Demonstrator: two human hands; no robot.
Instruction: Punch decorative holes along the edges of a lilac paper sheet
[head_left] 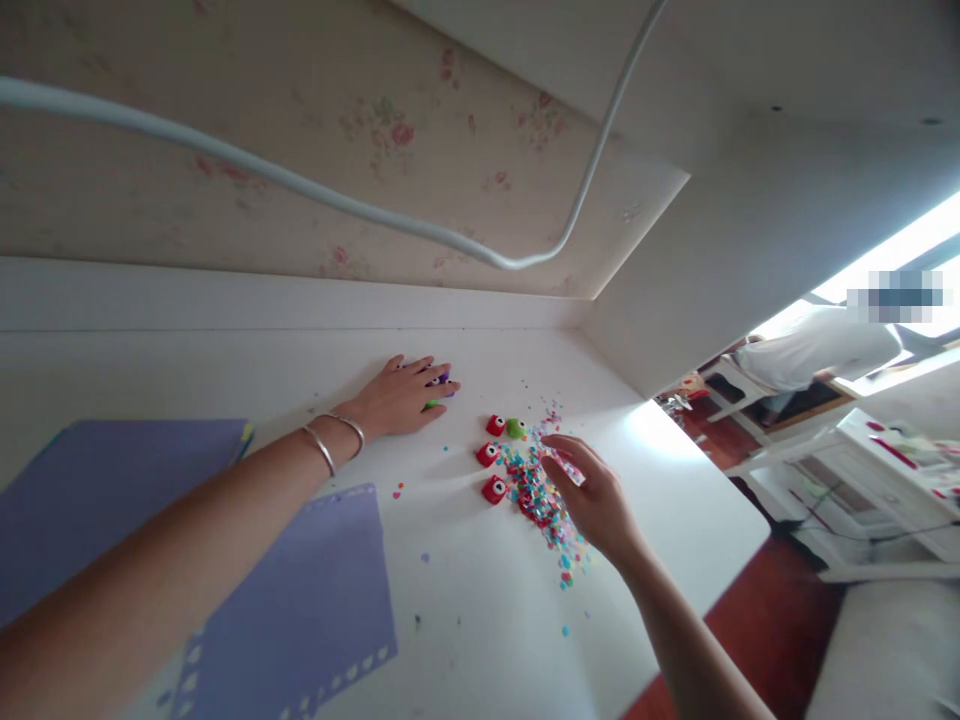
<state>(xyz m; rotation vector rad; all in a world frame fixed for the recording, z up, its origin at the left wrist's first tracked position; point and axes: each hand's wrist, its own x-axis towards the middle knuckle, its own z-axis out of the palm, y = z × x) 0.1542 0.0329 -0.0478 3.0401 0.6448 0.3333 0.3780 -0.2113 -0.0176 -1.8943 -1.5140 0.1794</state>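
My left hand (411, 398), with bracelets on its wrist, lies palm down with fingers spread over several small purple and green things (444, 379). They look like craft punches and are mostly hidden under it. My right hand (596, 495) is held at the right edge of a confetti heap (536, 490), thumb and fingers apart and curved, with nothing visible between them. Left of the heap, three red craft punches (494, 489) form a column, and a green one (516, 428) sits beside the top red one.
Purple paper sheets (300, 600) lie at left, one with heart-shaped holes along its edges. A white cable (420, 232) hangs across the wallpapered wall. The white desk (480, 620) ends at right. Beyond it are a person in a white top (832, 345) and a white cabinet (892, 470).
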